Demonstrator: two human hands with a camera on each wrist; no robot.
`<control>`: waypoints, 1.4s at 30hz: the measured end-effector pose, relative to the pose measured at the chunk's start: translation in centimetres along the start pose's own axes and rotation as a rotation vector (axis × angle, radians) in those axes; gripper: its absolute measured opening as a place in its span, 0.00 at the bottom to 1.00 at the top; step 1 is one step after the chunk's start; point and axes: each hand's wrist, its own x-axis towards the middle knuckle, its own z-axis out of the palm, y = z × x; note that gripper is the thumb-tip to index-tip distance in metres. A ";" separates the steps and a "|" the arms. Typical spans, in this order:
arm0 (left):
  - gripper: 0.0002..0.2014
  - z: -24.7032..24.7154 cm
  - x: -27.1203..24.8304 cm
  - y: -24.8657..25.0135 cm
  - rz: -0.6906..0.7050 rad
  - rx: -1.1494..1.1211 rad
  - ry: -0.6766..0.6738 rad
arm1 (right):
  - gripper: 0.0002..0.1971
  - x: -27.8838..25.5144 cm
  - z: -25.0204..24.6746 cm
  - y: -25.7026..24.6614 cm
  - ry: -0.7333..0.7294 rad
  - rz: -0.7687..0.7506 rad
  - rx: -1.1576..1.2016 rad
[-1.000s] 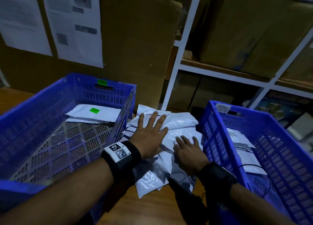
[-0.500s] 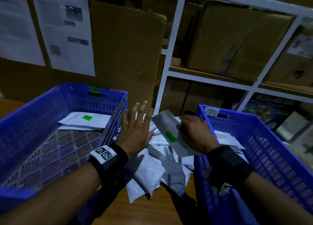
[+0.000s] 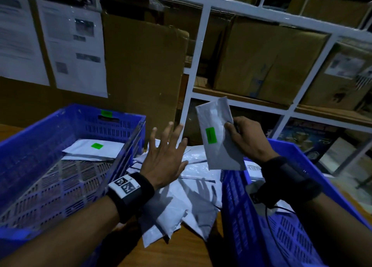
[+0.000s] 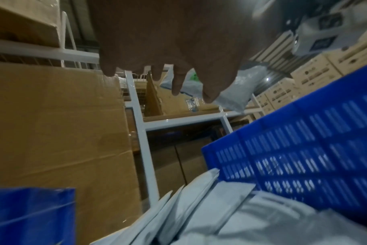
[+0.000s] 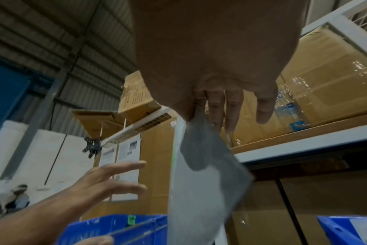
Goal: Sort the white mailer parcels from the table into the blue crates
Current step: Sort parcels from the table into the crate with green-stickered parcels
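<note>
A white mailer parcel (image 3: 218, 135) is held upright in the air above the gap between the two crates, its face toward the head camera. It bears a green label (image 3: 210, 134); any printing on that label is too blurred to read. The right hand (image 3: 246, 139) pinches the parcel at its right edge, thumb on the front face and fingers curled behind. In the right wrist view the same parcel (image 5: 201, 179) hangs below the pinching fingers (image 5: 217, 106).

The left hand (image 3: 164, 158) is open, fingers spread and straight, holding nothing. It hovers just left of the held parcel, above the pile of parcels (image 3: 191, 188) lying on the wooden counter (image 3: 177, 252) between the crates.

The left blue crate (image 3: 38, 138) holds white parcels at its far end; the top one (image 3: 94, 149) carries a green label, text unreadable. A green tag (image 3: 106, 113) sits on this crate's far wall. The right blue crate (image 3: 241, 212) holds parcels with printed shipping labels (image 3: 253, 168), too small to read.

A black strap with a black-and-white square marker (image 3: 124, 184) sits on the left wrist; a black strap (image 3: 285, 178) is on the right wrist.

Behind the counter stand a cardboard sheet (image 3: 145, 75) with printed papers (image 3: 74, 47) fixed to it, text illegible, and white shelving (image 3: 193, 69) loaded with cardboard boxes (image 3: 267, 59).
</note>
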 end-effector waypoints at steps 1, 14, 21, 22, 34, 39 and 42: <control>0.32 -0.6 0.3 0.9 0.006 -0.019 0.008 | 0.15 -0.1 -0.3 0.0 0.012 0.019 0.027; 0.49 -3.2 4.8 13.1 -0.414 -0.308 -0.265 | 0.12 -1.7 1.2 -1.6 0.095 -0.034 0.016; 0.28 -2.9 3.1 10.5 -0.610 -0.364 -0.057 | 0.18 -2.6 3.3 -1.8 0.032 -0.342 0.087; 0.26 -3.1 2.9 9.8 -0.617 -0.342 -0.019 | 0.19 -2.5 3.3 -2.0 0.023 -0.376 0.098; 0.10 -9.2 3.7 -3.5 -0.053 0.011 0.299 | 0.24 2.0 1.9 -7.6 0.274 -0.557 -0.263; 0.04 -7.8 2.4 -12.1 0.220 0.081 0.394 | 0.18 4.5 6.8 -13.0 0.140 -0.506 -0.385; 0.12 -6.7 1.2 -17.4 0.166 0.070 0.337 | 0.09 6.1 10.4 -16.8 0.221 -0.533 -0.427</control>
